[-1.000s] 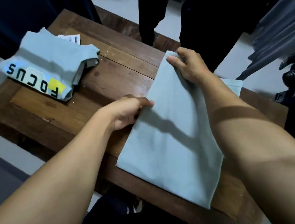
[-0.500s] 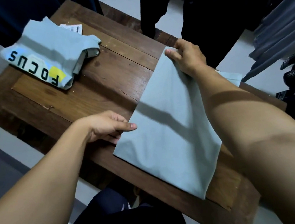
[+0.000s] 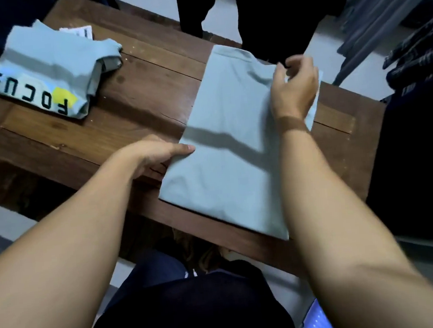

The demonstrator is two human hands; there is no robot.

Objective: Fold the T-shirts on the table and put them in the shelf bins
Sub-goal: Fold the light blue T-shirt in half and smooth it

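Flat on R side of wooden table (image 3: 139,97): plain T-shirt (image 3: 231,162), folded lengthwise, near end by front edge. At its L edge, left hand (image 3: 154,153): thumb on top, fingers curled under, pinching cloth. Over far R part, right hand (image 3: 295,89), blurred, fingers curled; can't tell if gripping. At far L corner, well apart: FOCUS T-shirt (image 3: 45,71), folded.

Dim, cool light, dark surroundings; a hard shadow crosses the pale T-shirt (image 3: 233,178), the right hand (image 3: 295,91) is motion-blurred, wide-angle distortion bends the edges.
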